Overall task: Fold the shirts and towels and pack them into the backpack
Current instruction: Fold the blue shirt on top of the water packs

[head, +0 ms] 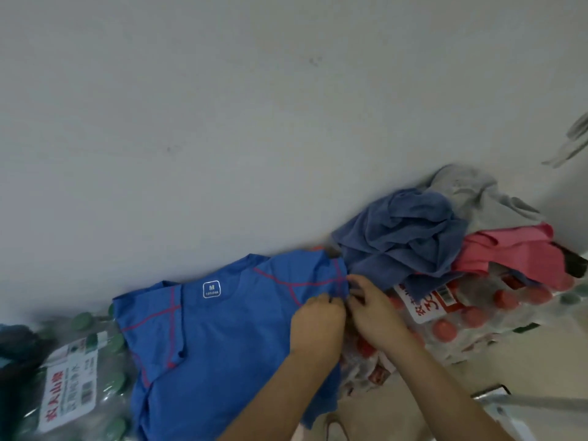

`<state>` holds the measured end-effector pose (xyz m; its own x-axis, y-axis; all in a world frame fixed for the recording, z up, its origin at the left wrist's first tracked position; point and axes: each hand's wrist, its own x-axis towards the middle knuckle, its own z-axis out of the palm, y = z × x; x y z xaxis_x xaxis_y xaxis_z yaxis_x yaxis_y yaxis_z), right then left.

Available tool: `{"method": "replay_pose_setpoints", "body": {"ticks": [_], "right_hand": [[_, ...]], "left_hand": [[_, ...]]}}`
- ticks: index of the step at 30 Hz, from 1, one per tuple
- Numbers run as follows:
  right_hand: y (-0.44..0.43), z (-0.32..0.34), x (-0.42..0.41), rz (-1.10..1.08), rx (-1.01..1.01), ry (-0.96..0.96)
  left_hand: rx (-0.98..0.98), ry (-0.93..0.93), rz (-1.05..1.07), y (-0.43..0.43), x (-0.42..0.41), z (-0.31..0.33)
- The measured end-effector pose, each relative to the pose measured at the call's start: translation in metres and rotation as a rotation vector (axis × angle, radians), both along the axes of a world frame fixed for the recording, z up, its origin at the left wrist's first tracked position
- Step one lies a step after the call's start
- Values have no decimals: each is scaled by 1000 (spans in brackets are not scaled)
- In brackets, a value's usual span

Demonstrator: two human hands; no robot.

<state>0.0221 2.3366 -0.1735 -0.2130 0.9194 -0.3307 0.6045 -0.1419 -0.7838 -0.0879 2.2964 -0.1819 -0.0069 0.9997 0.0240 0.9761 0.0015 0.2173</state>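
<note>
Fingers (331,302) of the left hand (318,323) are curled, knuckles up, and grip the cloth of the blue shirt (222,345) at its right edge, just below the sleeve. The fingertips are tucked out of sight under the hand. The right hand (372,310) sits just beside the left, almost touching it. Its fingers (358,286) are bent and pinch the hem of that same sleeve, where the pink stitching runs.

The blue shirt lies spread flat, neck towards the wall (222,122), with a white size label (211,289) marked M showing inside the collar. Most of the shirt reaches to the left of both hands, and its lower edge hangs down under the forearms. It lies across shrink-wrapped packs of bottled water.

The pack on the left (73,386) holds bottles with green caps and carries a white label with red characters. The pack on the right (483,316) holds bottles with red caps.

On the right pack, just beyond the right hand's fingertips, lies a crumpled dark blue towel (404,237). It touches the shirt's sleeve. Behind the towel, against the wall, is a crumpled grey garment (477,195). To the right of the towel lies a pink garment (515,253).

At the far left edge is a dark, blurred shape (16,348); I cannot tell what it is. Another bit of grey cloth (572,144) shows at the right edge, well apart from the pile.
</note>
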Motion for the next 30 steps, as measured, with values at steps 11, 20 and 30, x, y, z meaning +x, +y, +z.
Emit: {"method": "replay_pose_setpoints", "body": {"ticks": [11, 20, 30], "right_hand": [[53, 11, -22, -32, 197, 62], [43, 39, -55, 215, 452, 51], [29, 32, -137, 912, 24, 66]], "left_hand": [[50, -376, 284, -23, 8, 4], [153, -694, 576, -37, -7, 22], [250, -932, 843, -68, -43, 17]]}}
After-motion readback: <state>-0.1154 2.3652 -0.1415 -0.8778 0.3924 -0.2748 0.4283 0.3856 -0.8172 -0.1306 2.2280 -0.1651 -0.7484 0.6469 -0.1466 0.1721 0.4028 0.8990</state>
